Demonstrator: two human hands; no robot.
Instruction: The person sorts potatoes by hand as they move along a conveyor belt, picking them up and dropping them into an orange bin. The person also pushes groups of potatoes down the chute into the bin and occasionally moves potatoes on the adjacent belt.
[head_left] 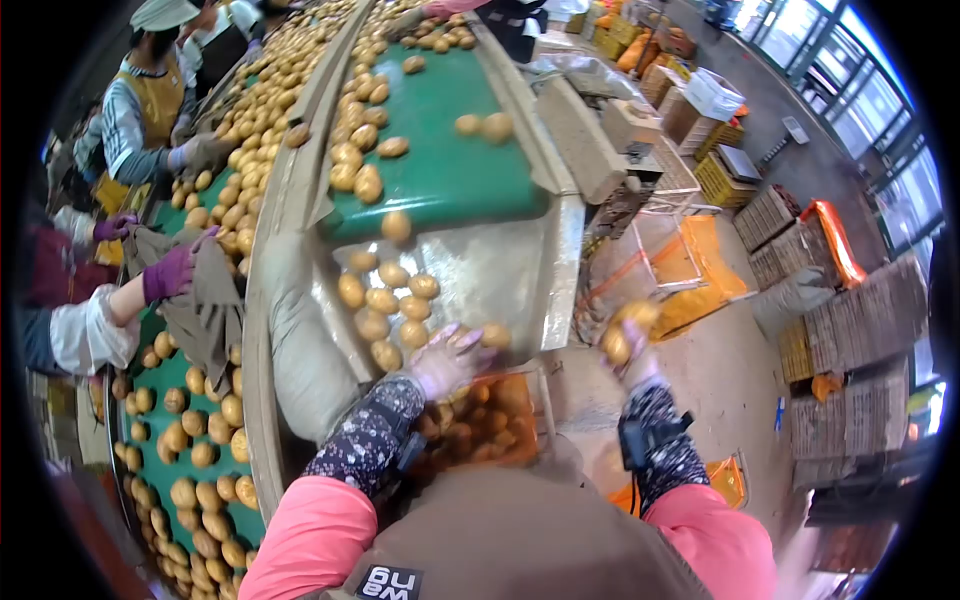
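Observation:
My left hand (447,362), in a thin pale glove, is over the lower lip of the metal chute (485,270), its fingers spread. A potato (494,336) lies just beyond its fingertips, and several more potatoes (382,300) rest on the chute to its left. Out to the right, past the chute's edge, my right hand (638,358) is closed around potatoes (618,345); blur hides exactly how many. Below my left hand, an orange mesh bag (522,392) contains several potatoes, partly hidden by my arm and apron.
A green conveyor belt (450,130) carries potatoes toward the chute. On the left, co-workers in gloves stand by another potato-covered belt (160,385); one holds a grey cloth (205,300). At right are an orange bag on a frame (705,265) and stacked crates (860,320).

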